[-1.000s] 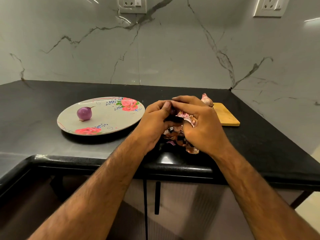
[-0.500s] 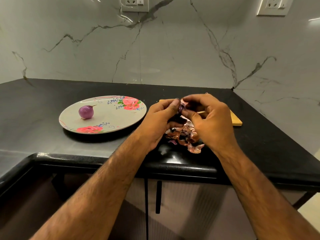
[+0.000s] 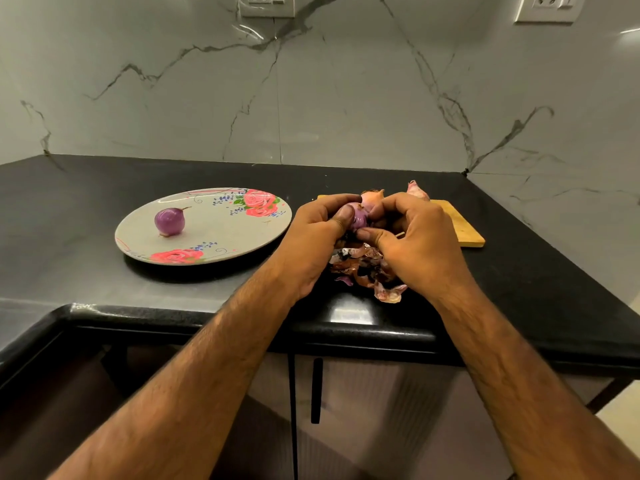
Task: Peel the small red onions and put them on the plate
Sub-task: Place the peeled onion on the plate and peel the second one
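A small purple onion [image 3: 360,218] sits pinched between my left hand [image 3: 311,237] and my right hand [image 3: 415,240], just above the counter. Both hands grip it with thumbs and fingertips, and most of it is hidden by them. One peeled purple onion [image 3: 169,221] lies on the left part of the floral plate [image 3: 221,237]. Behind my hands, two unpeeled onions [image 3: 372,196] [image 3: 417,190] rest on the wooden cutting board [image 3: 464,226]. A heap of dry onion skins [image 3: 367,271] lies on the counter under my hands.
The black counter [image 3: 86,202] has a rounded front edge [image 3: 242,320] and turns a corner at the left. Marble walls [image 3: 311,98] close the back and right. Cabinet doors with a dark handle [image 3: 316,389] are below.
My hands have shifted a little and the purple flesh of the held onion now shows more between my fingers. A loose piece of skin has dropped from my right hand onto the heap.
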